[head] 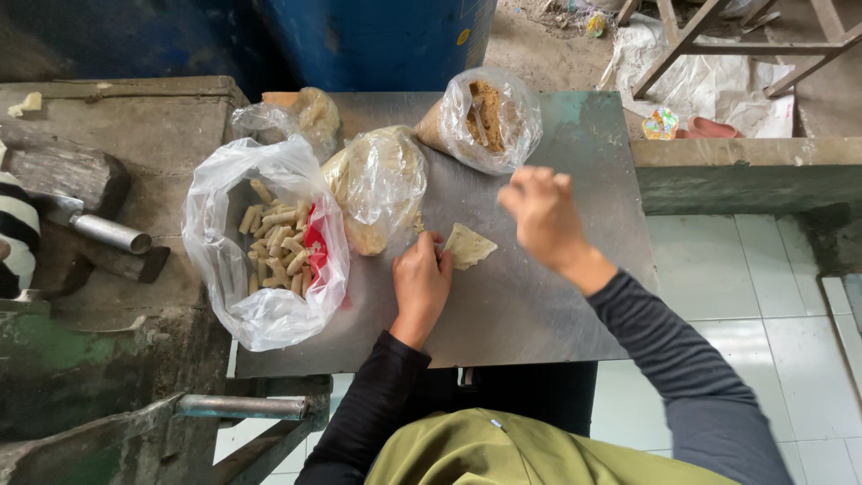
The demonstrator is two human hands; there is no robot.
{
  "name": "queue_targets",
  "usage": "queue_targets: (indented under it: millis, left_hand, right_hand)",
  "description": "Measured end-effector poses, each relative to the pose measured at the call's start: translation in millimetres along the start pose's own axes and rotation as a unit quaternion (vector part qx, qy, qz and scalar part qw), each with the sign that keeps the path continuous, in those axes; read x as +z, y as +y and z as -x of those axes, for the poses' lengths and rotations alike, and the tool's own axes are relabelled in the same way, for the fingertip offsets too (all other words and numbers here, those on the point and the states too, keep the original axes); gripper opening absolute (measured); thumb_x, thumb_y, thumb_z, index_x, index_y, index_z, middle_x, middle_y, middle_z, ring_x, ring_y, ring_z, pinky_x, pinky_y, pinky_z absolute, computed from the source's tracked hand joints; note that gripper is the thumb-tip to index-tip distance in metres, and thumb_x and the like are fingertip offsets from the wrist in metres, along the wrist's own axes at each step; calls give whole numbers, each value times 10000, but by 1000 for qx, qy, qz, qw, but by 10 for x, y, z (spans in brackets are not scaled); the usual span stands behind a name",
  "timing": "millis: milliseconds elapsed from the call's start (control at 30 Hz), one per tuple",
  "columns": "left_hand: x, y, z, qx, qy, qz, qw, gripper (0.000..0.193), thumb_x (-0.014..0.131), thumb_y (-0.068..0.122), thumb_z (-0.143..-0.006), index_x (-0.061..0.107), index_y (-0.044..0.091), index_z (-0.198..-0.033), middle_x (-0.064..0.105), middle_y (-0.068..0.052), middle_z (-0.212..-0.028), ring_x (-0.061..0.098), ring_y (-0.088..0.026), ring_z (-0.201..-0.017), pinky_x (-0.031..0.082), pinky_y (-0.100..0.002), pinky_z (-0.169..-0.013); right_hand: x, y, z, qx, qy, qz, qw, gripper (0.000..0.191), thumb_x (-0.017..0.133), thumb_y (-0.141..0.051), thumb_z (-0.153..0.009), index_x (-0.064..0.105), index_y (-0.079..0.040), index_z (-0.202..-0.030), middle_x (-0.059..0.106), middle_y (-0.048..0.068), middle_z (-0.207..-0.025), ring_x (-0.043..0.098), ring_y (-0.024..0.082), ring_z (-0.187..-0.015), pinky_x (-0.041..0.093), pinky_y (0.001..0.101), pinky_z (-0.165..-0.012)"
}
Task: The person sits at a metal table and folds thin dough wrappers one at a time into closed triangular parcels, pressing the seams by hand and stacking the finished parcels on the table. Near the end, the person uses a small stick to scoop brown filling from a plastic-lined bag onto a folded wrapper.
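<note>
Metal table (539,305): left hand (420,283) pins the thin wrapper (469,245) flat; right hand (541,214) hovers blurred, grip unclear, nearing far filling bag (485,117).

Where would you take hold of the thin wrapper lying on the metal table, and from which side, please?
Probably at the free right corner of the wrapper, coming from the right. It lies flat on the metal table, so a pinch that lifts a corner suits it. The left hand already pins its left edge, and the right hand hangs just above.

blue barrel (377,40), metal pipe (112,233), wooden frame (718,40)
</note>
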State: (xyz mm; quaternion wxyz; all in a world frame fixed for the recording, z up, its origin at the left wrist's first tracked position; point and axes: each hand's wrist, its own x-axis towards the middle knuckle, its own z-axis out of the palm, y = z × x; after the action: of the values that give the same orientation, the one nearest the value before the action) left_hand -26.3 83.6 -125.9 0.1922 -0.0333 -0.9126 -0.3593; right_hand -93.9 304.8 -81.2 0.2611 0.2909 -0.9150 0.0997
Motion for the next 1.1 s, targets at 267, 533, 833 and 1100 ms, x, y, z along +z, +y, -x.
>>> queue_targets:
  millis: [267, 533, 833, 1100]
  left_hand:
    - [-39, 12, 10, 16, -2, 9, 1000, 214, 727, 121, -854, 625, 63, -1033, 693, -78, -776, 670, -308, -732, 465, -455, -688]
    - [-51, 68, 28, 28, 5, -21, 999, 193, 723, 157, -885, 624, 81, -1032, 685, -72, -801, 665, -293, -796, 442, -450, -710]
    - [-3, 38, 57, 49, 4, -50, 998, 184, 705, 147, -897, 633, 88, -1056, 702, -77, -850, 678, -289, -820, 465, -438, -735]
    - [-37, 69, 94, 31, 18, 30, 999, 228, 693, 79, -902, 609, 22, -1107, 699, -163, -952, 665, -366, -784, 533, -460, -698]
  right_hand:
    - [205, 389, -838, 54, 19, -182, 982, 304, 831, -28, -774, 764, -125, -1055, 593, 71, -983, 600, 286, -991, 494, 417, -894]
    - [517, 541, -1131, 71, 49, -263, 961, 151, 794, -23, -866, 737, -94, -985, 647, 87, -1010, 686, 271, -913, 555, 376, -802]
    - [662, 631, -1304, 13, 93, -208, 974, 57, 729, -59, -935, 721, -34, -986, 711, 130, -988, 690, 344, -919, 547, 418, -787]
    - [646, 579, -950, 161, 120, -301, 932, 64, 697, -58, -993, 728, -7, -1017, 725, 108, -911, 646, 196, -699, 494, 309, -626]
